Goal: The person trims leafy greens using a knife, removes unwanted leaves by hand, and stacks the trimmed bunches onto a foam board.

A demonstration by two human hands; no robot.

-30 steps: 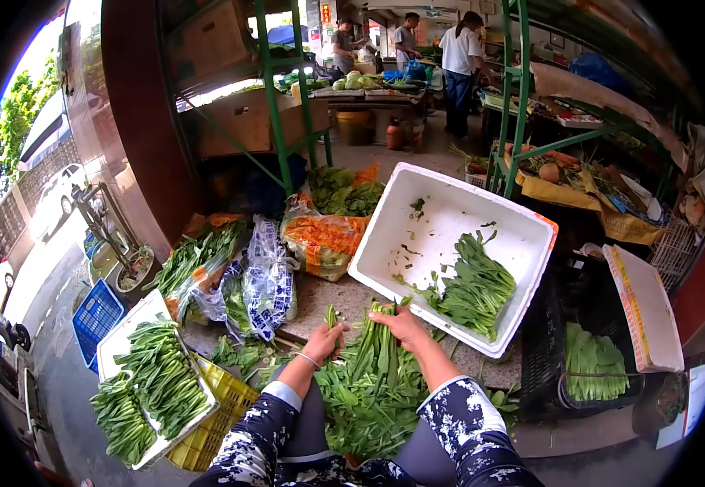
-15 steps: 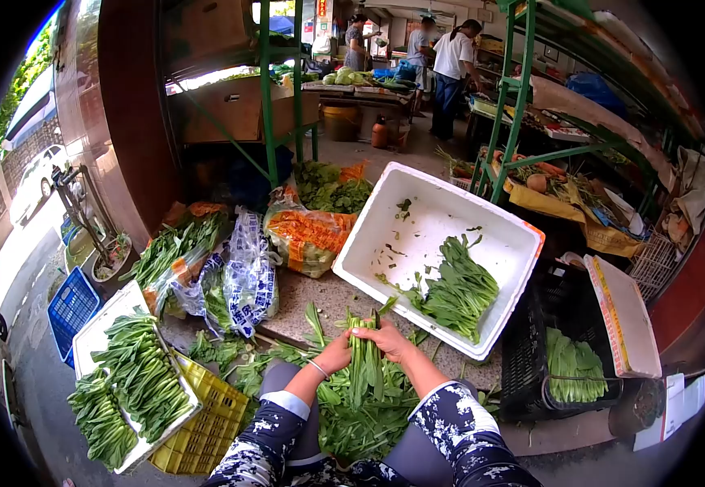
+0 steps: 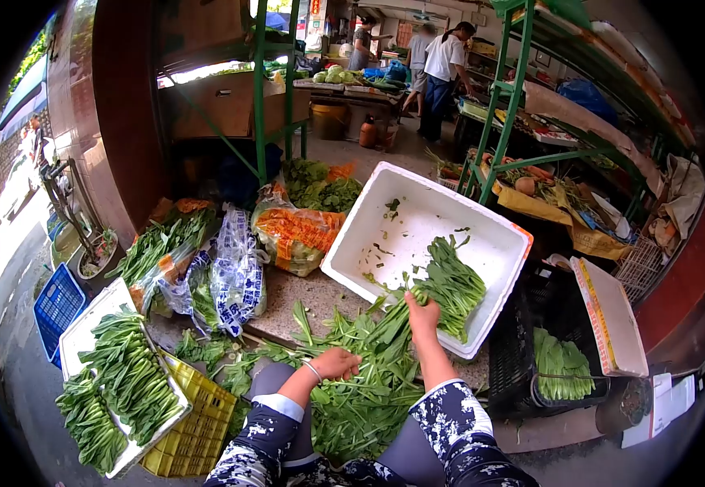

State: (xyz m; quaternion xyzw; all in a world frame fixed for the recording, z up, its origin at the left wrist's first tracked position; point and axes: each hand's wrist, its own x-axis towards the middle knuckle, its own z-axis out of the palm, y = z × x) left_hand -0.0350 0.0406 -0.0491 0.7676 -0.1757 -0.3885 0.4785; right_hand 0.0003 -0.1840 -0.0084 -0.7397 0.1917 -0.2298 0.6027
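Observation:
My right hand (image 3: 424, 315) is closed round a bunch of leafy greens at the near edge of the white foam box (image 3: 352, 280), its leaves hanging down to the left. More greens (image 3: 456, 284) lie inside that box on the right. Lower and to the left, my left hand (image 3: 337, 364), with a bracelet at its wrist, is over the heap of loose green leaves (image 3: 360, 414) between my knees. Its fingers are curled and bent together; whatever they may hold is too small to name.
Bagged vegetables (image 3: 235, 272) stand left of the box. Bundled greens (image 3: 133, 365) lie on a foam lid over a yellow crate (image 3: 198, 422). At right is a black crate (image 3: 523, 349) with greens. Green metal shelves (image 3: 502, 105) and several people are farther back.
My hands have moved apart. My right hand has carried the bunch up and right to the foam box, while my left hand stays low over the heap. The view has shifted a little.

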